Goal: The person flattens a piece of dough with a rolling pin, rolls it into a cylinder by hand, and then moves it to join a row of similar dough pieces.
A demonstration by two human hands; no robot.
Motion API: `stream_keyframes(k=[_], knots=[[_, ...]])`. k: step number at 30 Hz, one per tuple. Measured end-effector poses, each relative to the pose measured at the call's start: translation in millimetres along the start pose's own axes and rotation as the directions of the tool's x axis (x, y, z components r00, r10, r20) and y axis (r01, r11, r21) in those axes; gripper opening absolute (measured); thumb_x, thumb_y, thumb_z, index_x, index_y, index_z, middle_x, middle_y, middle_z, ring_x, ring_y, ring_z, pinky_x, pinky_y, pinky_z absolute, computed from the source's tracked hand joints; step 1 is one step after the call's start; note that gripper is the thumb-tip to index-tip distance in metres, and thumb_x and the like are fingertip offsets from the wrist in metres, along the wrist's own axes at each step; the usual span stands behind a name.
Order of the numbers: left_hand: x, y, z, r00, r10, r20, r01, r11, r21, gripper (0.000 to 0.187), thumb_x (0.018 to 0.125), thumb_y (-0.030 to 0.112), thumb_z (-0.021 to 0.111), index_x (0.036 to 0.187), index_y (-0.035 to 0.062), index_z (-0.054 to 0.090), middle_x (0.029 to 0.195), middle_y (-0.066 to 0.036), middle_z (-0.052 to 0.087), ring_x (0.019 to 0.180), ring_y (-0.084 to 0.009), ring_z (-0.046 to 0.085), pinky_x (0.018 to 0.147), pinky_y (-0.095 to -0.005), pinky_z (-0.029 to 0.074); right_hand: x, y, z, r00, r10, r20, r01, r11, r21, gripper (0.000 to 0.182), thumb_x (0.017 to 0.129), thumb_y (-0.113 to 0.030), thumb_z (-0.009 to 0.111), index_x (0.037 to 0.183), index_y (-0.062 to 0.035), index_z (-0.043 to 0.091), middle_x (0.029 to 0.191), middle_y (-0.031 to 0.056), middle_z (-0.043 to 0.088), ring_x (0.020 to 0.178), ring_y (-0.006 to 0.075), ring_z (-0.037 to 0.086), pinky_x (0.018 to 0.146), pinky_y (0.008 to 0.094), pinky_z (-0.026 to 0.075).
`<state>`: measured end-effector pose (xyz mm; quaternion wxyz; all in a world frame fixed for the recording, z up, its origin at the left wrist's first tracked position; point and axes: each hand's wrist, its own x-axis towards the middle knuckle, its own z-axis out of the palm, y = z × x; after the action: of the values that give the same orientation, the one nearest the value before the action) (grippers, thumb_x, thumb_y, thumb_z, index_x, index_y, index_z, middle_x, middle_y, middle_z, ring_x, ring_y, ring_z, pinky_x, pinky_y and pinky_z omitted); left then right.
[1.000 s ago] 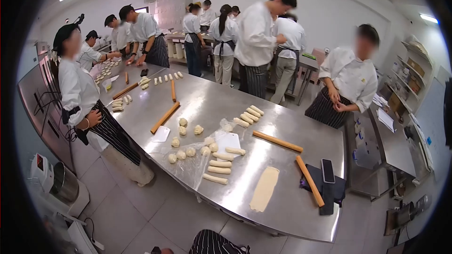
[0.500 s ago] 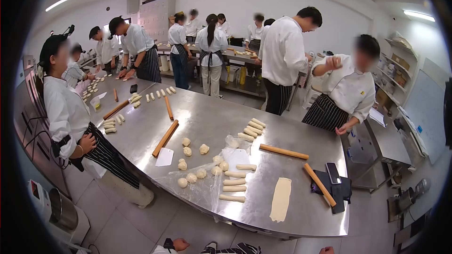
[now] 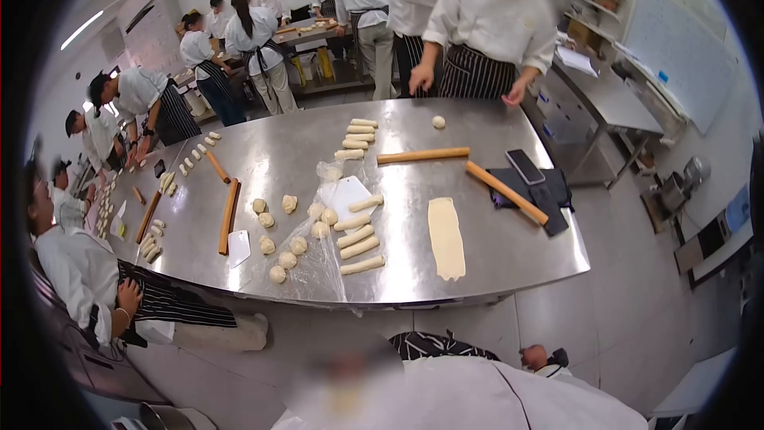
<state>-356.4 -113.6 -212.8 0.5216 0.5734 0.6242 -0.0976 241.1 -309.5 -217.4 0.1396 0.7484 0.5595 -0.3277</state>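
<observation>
At the bottom right, my right hand (image 3: 534, 357) hangs beside my striped apron (image 3: 446, 345), off the table edge, with a dark band at the wrist. Its fingers are curled and nothing shows in them. A blurred patch lies over the lower left of my white jacket, and my left hand cannot be made out. Across the table edge lie a flat dough sheet (image 3: 446, 239), several dough rolls (image 3: 360, 248) beside a white scraper (image 3: 344, 196), and dough balls (image 3: 287, 259) by plastic wrap (image 3: 325, 269). No hand touches them.
The steel table (image 3: 414, 191) also bears a rolling pin (image 3: 423, 156), another (image 3: 507, 193) across a dark cloth, and a phone (image 3: 525, 166). A co-worker (image 3: 493, 24) stands opposite, by a single dough ball (image 3: 438, 122). Another co-worker (image 3: 76, 271) stands at the left.
The view has tilted down and turned. The co-worker opposite has lowered the raised hand, and a dough ball now lies on the table there. More of my jacket and right hand shows.
</observation>
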Motion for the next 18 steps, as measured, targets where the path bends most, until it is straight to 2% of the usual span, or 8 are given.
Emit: stream_keyframes(k=[1,2,3,4,5,8,11,18], knots=[[15,-4,-1,0.994,0.074,-0.085,-0.08,0.995,-0.063,0.043,0.08,0.038,0.066,0.096,-0.0012,0.07,0.082,-0.017,0.07,0.076,-0.0271,0.068,0.073,-0.0377,0.052,5,-5,1,0.985,0.173,0.003,-0.16,0.901,0.403,0.024,0.08,-0.026,0.069,0.086,-0.0035,0.071,0.068,0.0091,0.07,0.053,0.023,0.066,0.053,0.0367,0.055],[26,-10,0,0.975,0.143,-0.17,-0.165,0.979,-0.124,0.043,0.08,0.037,0.066,0.098,-0.0016,0.069,0.084,-0.018,0.07,0.079,-0.0287,0.068,0.075,-0.0379,0.052,-14,-45,-34,0.838,0.54,0.08,-0.423,0.548,0.722,0.024,0.078,-0.025,0.067,0.076,-0.0007,0.068,0.061,0.0108,0.067,0.049,0.0233,0.064,0.05,0.0367,0.053],[31,-8,-6,0.972,0.127,-0.198,-0.155,0.979,-0.132,0.041,0.081,0.036,0.066,0.099,-0.0009,0.069,0.087,-0.018,0.07,0.084,-0.0305,0.068,0.077,-0.0381,0.052,-10,-44,-30,0.832,0.554,-0.004,-0.351,0.533,0.769,0.023,0.076,-0.024,0.067,0.075,-0.0009,0.068,0.061,0.0123,0.067,0.051,0.0249,0.064,0.052,0.0371,0.053],[33,-2,-14,0.967,0.11,-0.229,-0.146,0.979,-0.146,0.04,0.081,0.035,0.066,0.1,-0.0002,0.068,0.09,-0.019,0.07,0.088,-0.0322,0.068,0.08,-0.0383,0.052,-2,-38,-24,0.847,0.525,-0.08,-0.284,0.574,0.768,0.02,0.078,-0.019,0.069,0.072,0.0002,0.064,0.058,0.0096,0.062,0.044,0.0185,0.058,0.037,0.0331,0.043],[25,8,-23,0.968,0.112,-0.226,-0.146,0.979,-0.142,0.04,0.081,0.035,0.066,0.101,0.0005,0.068,0.091,-0.019,0.07,0.089,-0.0334,0.068,0.081,-0.0383,0.052,12,-26,-3,0.816,0.53,-0.233,-0.22,0.656,0.722,0.021,0.076,-0.019,0.07,0.075,0.0013,0.066,0.064,0.0132,0.066,0.053,0.0248,0.064,0.047,0.0378,0.05],[13,19,-38,0.961,0.111,-0.254,-0.139,0.986,-0.094,0.04,0.081,0.035,0.067,0.103,0.0013,0.068,0.093,-0.018,0.07,0.091,-0.034,0.067,0.083,-0.0383,0.052,-2,-44,-25,0.736,0.568,-0.369,-0.231,0.723,0.651,0.023,0.073,-0.021,0.071,0.08,0.0016,0.069,0.074,0.0178,0.069,0.07,0.0327,0.069,0.065,0.0416,0.054],[2,18,-38,0.955,0.105,-0.277,-0.115,0.993,-0.017,0.042,0.081,0.035,0.068,0.104,0.0008,0.068,0.097,-0.018,0.07,0.093,-0.0334,0.067,0.084,-0.0385,0.052,-17,-57,-36,0.749,0.608,-0.263,-0.295,0.662,0.689,0.026,0.071,-0.022,0.073,0.083,0.0011,0.07,0.082,0.0202,0.07,0.084,0.0371,0.068,0.079,0.0417,0.053],[-37,-3,-5,0.975,-0.023,-0.222,0.008,0.997,-0.072,0.045,0.079,0.034,0.069,0.107,-0.0012,0.067,0.1,-0.02,0.07,0.096,-0.0346,0.067,0.087,-0.0387,0.052,-25,-52,-18,0.791,0.592,-0.154,-0.388,0.679,0.623,0.028,0.071,-0.025,0.073,0.087,-0.0027,0.071,0.089,0.0207,0.071,0.09,0.0374,0.068,0.084,0.0422,0.053]])
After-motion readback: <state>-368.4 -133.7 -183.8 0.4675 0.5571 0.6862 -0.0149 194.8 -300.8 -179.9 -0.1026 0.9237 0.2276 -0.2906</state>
